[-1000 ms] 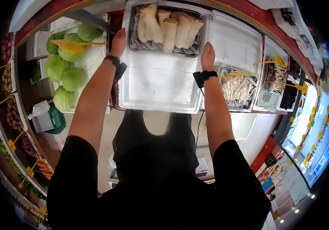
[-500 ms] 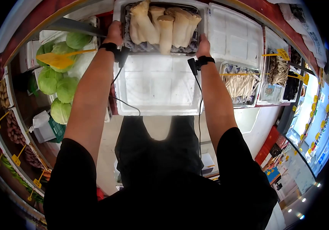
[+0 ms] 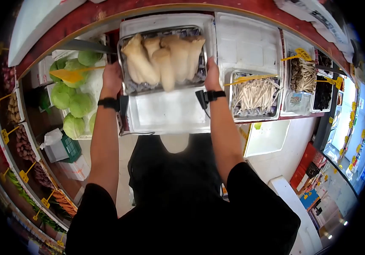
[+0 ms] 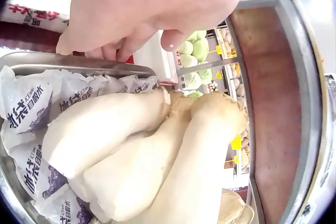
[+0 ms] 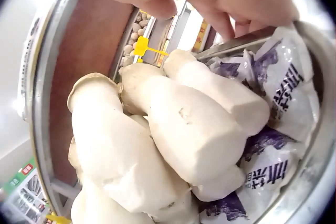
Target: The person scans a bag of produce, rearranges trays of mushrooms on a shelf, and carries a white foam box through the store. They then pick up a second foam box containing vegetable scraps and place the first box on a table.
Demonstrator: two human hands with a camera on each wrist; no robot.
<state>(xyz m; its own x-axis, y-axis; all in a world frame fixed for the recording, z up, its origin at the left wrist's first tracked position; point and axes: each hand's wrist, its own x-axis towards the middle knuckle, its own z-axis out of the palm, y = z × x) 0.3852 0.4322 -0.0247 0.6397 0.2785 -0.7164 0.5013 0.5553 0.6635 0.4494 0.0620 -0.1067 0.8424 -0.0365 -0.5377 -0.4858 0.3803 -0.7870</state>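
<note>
Both hands hold a metal tray [image 4: 79, 65] by its two short sides, over a white foam box [image 3: 169, 112]. Several thick, pale king oyster mushrooms [image 3: 163, 63] lie in the tray on printed ice packs [image 4: 26, 103]. My left hand [image 3: 112, 78] is at the left side; in the left wrist view its fingers curl over the rim. On the opposite side my right hand [image 3: 212, 76] grips the rim, with fingertips reaching down outside it in the right wrist view. The tray's underside is hidden.
Green cabbages [image 3: 61, 94] with a yellow price tag [image 3: 70, 75] fill a box on the left. To the right stand a tray of thin white mushrooms [image 3: 254, 95] and a foam box [image 3: 250, 40] behind it. A red-edged shelf [image 3: 182, 7] runs along the back.
The tray of king oyster mushrooms has come back toward the body, held in both hands. White foam now shows behind it, and less of the box shows in front.
</note>
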